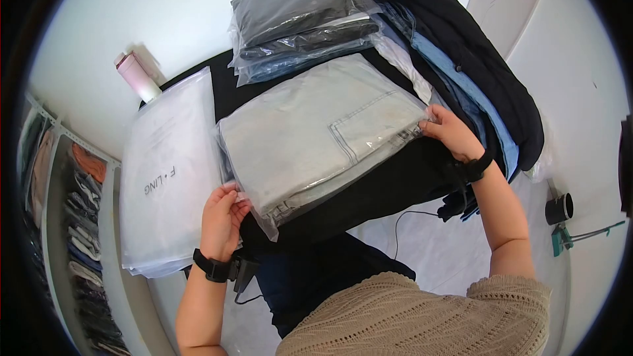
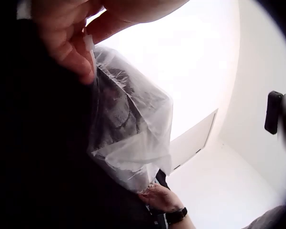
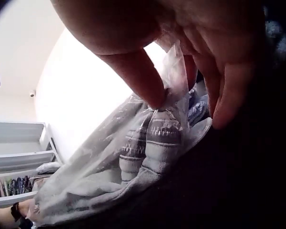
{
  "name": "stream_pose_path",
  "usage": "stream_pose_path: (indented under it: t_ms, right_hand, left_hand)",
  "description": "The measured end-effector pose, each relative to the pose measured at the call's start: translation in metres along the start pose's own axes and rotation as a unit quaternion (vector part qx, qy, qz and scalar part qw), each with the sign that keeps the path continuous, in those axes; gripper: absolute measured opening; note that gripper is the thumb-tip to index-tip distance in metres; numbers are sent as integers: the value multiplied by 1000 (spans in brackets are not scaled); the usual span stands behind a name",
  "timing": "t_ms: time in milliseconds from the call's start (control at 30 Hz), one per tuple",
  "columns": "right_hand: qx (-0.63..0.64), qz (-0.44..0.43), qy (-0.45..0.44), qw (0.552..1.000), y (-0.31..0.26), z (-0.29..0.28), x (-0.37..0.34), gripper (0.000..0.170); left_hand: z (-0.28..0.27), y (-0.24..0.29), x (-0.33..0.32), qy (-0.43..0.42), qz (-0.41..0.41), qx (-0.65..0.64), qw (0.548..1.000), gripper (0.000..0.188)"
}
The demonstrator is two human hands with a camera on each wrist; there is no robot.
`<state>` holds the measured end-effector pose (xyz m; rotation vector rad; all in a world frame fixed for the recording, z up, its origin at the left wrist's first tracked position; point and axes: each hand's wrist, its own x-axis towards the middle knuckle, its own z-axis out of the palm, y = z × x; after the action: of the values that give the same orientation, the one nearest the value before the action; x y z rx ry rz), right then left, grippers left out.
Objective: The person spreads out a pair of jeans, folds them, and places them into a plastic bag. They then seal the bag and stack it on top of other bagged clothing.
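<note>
A light grey garment with dark stitching lies folded inside a clear zip bag (image 1: 310,125) on the black-covered table. My left hand (image 1: 223,221) pinches the bag's near left corner between thumb and fingers. The left wrist view shows a small white zip slider (image 2: 89,43) at those fingers. At the opposite end of the same edge, my right hand (image 1: 455,133) pinches the other corner. Close up in the right wrist view, clear film (image 3: 176,71) runs between thumb and fingers, and the garment's folded, dark-banded edges (image 3: 157,138) show just below.
To the left lies a stack of frosted bags (image 1: 171,178) with printed lettering. Behind are bagged dark and blue garments (image 1: 300,23). A pink and white bottle (image 1: 137,78) stands at the back left. Jeans (image 1: 455,72) and a black garment (image 1: 475,46) are heaped along the right.
</note>
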<state>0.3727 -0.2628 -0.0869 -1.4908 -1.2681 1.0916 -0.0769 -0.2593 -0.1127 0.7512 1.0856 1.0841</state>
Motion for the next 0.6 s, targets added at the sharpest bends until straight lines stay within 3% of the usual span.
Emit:
stream_pose_path:
  t_ms: [100, 200, 267, 300, 333, 400, 433, 600]
  right_hand:
    - [13, 0, -31, 999, 3, -6, -2, 32]
    - [117, 41, -18, 992, -18, 0, 0, 65]
    - [66, 61, -14, 996, -21, 9, 9, 68]
    - [14, 79, -4, 997, -23, 13, 14, 71]
    - [61, 67, -78, 993, -14, 9, 27, 57]
    - [95, 89, -103, 986, -6, 8, 36, 53]
    - [128, 114, -122, 978, -6, 9, 38, 49]
    - [164, 89, -126, 974, -13, 20, 24, 43]
  left_hand:
    - [3, 3, -5, -1, 13, 27, 1000, 20]
    - [21, 10, -21, -4, 23, -19, 1000, 32]
    - [28, 10, -29, -22, 20, 40, 999, 51]
    - [29, 9, -31, -16, 22, 39, 999, 51]
    - [29, 7, -33, -21, 18, 77, 997, 57]
    - [33, 10, -36, -36, -1, 99, 994, 76]
    - [35, 10, -37, -33, 1, 98, 995, 76]
    - [41, 12, -38, -44, -10, 52, 998, 85]
